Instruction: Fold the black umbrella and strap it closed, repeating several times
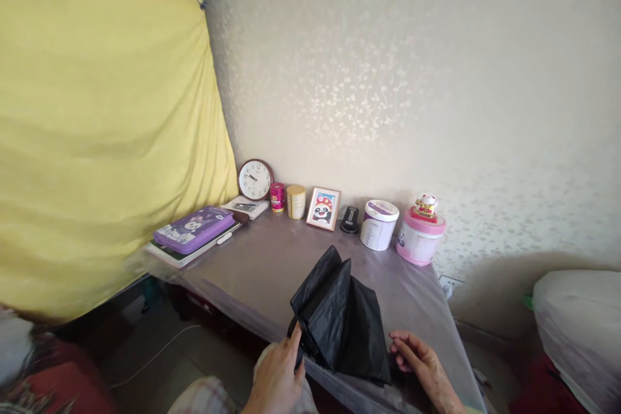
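A black folding umbrella (339,317), its canopy loose and folded in pleats, is at the table's near edge. My left hand (281,369) is closed round its handle end, low on the left; the palm side is hidden. To the right of the canopy is my right hand (420,362), close to the fabric's edge. Its fingers are loosely bent and a little apart, with nothing visible in them. Whether its lower fingertips touch the fabric I cannot tell.
On the covered table (257,259) a purple case (194,229) lies on books at left. Along the wall stand a clock (255,180), a pink tin (277,198), a yellow-lidded jar (295,202), a framed panda picture (323,208), a black device (350,220), a white tub (379,226) and a pink-lidded tub (420,242) topped by a cat figurine (425,207).
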The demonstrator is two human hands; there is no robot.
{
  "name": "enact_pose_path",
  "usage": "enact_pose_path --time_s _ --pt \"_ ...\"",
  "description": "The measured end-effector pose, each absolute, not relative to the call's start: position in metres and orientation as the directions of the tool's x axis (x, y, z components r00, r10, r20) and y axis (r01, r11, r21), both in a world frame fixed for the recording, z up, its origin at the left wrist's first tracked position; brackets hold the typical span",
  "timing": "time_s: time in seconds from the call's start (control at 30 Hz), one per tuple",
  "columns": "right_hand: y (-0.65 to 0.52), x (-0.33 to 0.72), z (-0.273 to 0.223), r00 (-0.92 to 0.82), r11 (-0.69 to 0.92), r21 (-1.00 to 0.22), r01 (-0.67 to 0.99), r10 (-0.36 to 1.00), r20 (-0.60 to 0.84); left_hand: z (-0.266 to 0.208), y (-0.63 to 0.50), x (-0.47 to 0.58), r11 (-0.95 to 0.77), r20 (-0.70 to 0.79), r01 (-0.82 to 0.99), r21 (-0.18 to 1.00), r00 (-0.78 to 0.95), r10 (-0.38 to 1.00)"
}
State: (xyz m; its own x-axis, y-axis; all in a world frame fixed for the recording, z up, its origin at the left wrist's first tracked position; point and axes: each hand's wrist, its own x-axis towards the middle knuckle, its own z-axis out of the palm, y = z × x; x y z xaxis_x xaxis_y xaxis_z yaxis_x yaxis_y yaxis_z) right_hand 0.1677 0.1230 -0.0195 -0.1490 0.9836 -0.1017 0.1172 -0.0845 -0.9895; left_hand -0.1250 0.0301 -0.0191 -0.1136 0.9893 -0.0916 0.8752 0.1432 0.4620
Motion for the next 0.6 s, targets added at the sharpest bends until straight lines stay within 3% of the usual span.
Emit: enact_pose_path --time_s 0.23,0.4,0.47,0.6 --pt "0.122 0.167 -0.023 -0.12 -0.097 -0.99 0.103 0.987 -0.109 -0.017 0.023 -0.125 0.058 -0.031 0.91 0.41 -0.049 0.998" --pt "0.133 0.172 -0.029 -0.112 -0.104 -0.986 0.127 0.987 -0.118 -0.023 0.023 -0.122 0.106 -0.035 0.911 0.4 -0.1 0.994" --pt "0.143 0.174 -0.022 -0.087 -0.043 -0.978 0.203 0.994 -0.062 -0.023 0.022 -0.119 0.115 -0.032 0.915 0.387 -0.111 0.993" --pt "0.169 0.17 0.011 -0.007 0.193 -0.912 0.363 0.979 0.205 -0.019 0.019 -0.115 0.1 -0.075 0.896 0.432 -0.074 0.994"
